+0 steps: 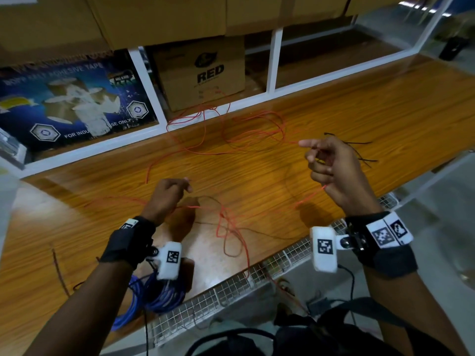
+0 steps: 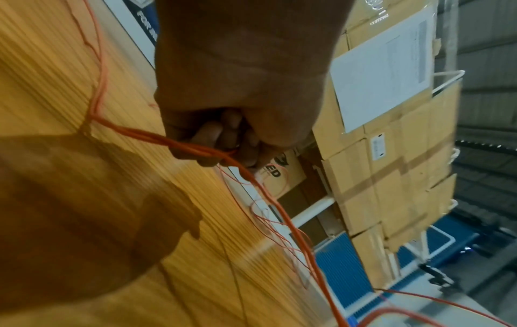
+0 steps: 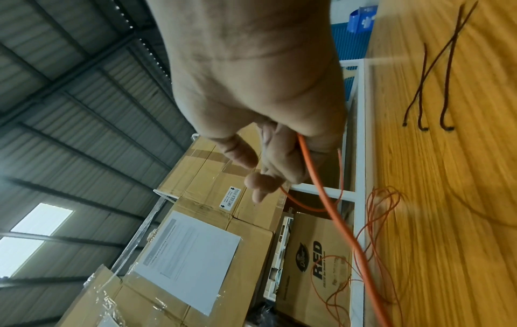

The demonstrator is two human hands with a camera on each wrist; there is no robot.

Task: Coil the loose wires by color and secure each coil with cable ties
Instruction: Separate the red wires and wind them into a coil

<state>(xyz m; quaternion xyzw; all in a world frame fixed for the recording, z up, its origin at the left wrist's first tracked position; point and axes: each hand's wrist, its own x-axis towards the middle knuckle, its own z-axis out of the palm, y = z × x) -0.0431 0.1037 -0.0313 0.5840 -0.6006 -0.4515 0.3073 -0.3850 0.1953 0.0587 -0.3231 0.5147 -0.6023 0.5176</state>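
Both hands are up over the wooden table (image 1: pixel 359 104), and it is the red wire (image 1: pixel 253 136) they are working; the left hand (image 1: pixel 168 195) is curled into a fist with several strands of that wire bunched inside it, and the left wrist view shows the strands running out from under the curled fingers (image 2: pixel 223 132) and away across the tabletop; the right hand (image 1: pixel 331 167) sits higher and further right, fingers bent around a single run of the same wire, forefinger poking out towards the shelf; from the right wrist camera the wire slips out between thumb and fingers (image 3: pixel 279 159) and drops down past the cardboard box marked RED (image 1: pixel 203 73); the rest of the red wire lies in loose, tangled loops on the table between the hands and the white shelf frame (image 1: pixel 146 70), with one loop trailing off the near edge; black cable ties (image 1: pixel 359 150) lie on the wood just beyond the right hand, apart from it; a blue wire coil (image 1: pixel 156 294) rests at the near edge, under the left forearm; a thin dark wire (image 1: pixel 60 272) lies to the left of it; a blue printed tape carton (image 1: pixel 72 104) stands in the shelf bay at the left.
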